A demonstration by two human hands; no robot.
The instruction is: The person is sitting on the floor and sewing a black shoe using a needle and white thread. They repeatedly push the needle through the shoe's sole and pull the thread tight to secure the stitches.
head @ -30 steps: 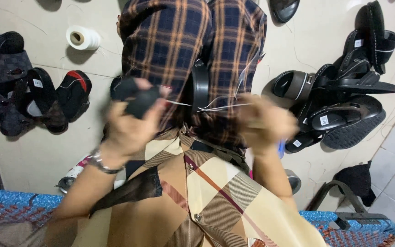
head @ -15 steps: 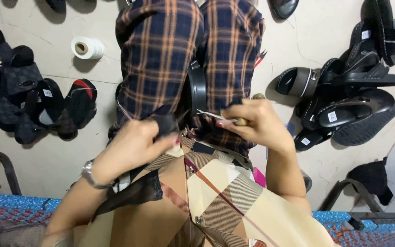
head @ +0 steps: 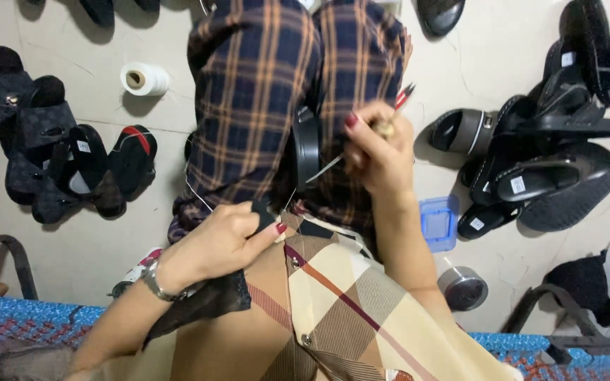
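Head view | left hand point(head: 217, 243) grip pinches black sandal strap point(head: 305, 144), steadying it | right hand point(head: 379, 152) grip clamps awl point(head: 390, 120), apparently pulling thread point(head: 319, 171) taut

A small blue plastic box point(head: 438, 223), square with a paler lid, is lying on the floor just below and to the right of the right hand point(head: 379, 152). Small white labels are showing inside the dark sandals: one in a sandal point(head: 82, 147) well to the left of the left hand point(head: 224, 240), above it, and others in the heap of black sandals point(head: 520, 185) to the right of the right hand, a further one point(head: 567, 60) sitting higher up. No signs or screens are showing.
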